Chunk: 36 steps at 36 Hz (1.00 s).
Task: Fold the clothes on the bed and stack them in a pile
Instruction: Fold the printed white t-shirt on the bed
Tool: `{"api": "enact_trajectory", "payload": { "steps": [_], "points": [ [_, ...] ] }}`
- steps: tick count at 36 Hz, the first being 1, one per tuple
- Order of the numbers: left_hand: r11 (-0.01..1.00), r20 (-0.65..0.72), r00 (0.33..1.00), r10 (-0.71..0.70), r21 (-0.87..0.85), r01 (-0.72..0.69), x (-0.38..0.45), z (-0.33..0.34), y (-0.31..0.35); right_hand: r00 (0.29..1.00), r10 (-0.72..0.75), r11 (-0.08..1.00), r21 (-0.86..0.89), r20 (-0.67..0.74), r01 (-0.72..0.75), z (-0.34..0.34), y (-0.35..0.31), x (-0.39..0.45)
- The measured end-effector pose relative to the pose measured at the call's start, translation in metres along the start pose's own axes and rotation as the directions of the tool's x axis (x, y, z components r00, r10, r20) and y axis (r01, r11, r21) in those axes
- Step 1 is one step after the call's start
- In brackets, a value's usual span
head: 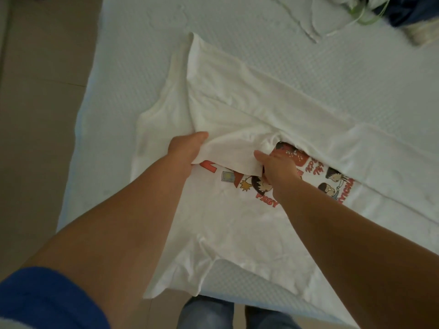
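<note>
Two hands gripped one folded-over flap of a white printed T-shirt (237, 222) spread on the bed (308, 67) near its near-left corner: the left hand (187, 150) clamped the flap's left edge, while the right hand (278, 167) pinched its near-right corner over the cartoon print. The likeliest fault was judged to be a skewed fold, caused by unequal pull from the two grips bunching the loose fabric already creased between them. A pile of unfolded clothes (392, 13) lay well apart at the far right, and the shirt's near hem overhung the bed's edge, so a tug toward the person might have dragged it off.
</note>
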<state>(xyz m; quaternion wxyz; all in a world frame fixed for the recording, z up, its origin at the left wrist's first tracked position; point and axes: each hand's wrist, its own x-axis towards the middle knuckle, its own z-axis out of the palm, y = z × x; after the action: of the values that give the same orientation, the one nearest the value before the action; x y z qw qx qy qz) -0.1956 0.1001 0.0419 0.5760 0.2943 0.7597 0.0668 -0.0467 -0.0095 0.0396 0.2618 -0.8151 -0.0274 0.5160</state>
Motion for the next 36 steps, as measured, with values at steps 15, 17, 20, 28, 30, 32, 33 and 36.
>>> {"api": "enact_trajectory", "payload": {
  "steps": [15, 17, 20, 28, 30, 32, 33, 36],
  "points": [
    [0.990, -0.002, 0.990, 0.140, 0.011, -0.140, -0.032, -0.030, 0.017, 0.982, -0.129, 0.987, 0.074, -0.139, 0.140, -0.025, 0.015, -0.039],
    [0.985, -0.033, 0.984, 0.174, 0.020, -0.173, -0.030, -0.028, 0.024, 0.943, -0.306, 0.952, -0.074, -0.131, 0.298, -0.028, 0.012, -0.043],
    [0.972, -0.048, 0.971, 0.233, -0.008, -0.234, -0.024, -0.022, 0.038, 0.884, -0.467, 0.870, -0.186, -0.008, 0.457, -0.031, 0.005, -0.043],
    [0.948, 0.261, 0.960, 0.106, -0.319, -0.017, -0.005, 0.012, 0.088, 0.762, -0.609, 0.392, -0.751, 0.222, 0.532, -0.026, -0.009, -0.006],
    [0.957, 0.331, 0.940, 0.088, -0.290, 0.013, 0.002, 0.013, 0.093, 0.722, -0.638, 0.263, -0.804, 0.270, 0.533, -0.019, -0.008, 0.002],
    [0.979, 0.374, 0.925, 0.067, -0.204, 0.012, 0.009, 0.012, 0.092, 0.694, -0.656, 0.178, -0.833, 0.296, 0.524, -0.011, -0.004, 0.006],
    [0.992, 0.379, 0.923, 0.075, -0.126, -0.028, 0.013, 0.011, 0.090, 0.675, -0.672, 0.147, -0.839, 0.304, 0.524, -0.007, -0.002, 0.008],
    [0.892, 0.391, 0.884, 0.256, 0.257, -0.372, 0.029, 0.006, 0.079, 0.624, -0.734, 0.174, -0.813, 0.269, 0.556, 0.001, 0.002, 0.011]
  ]
}}
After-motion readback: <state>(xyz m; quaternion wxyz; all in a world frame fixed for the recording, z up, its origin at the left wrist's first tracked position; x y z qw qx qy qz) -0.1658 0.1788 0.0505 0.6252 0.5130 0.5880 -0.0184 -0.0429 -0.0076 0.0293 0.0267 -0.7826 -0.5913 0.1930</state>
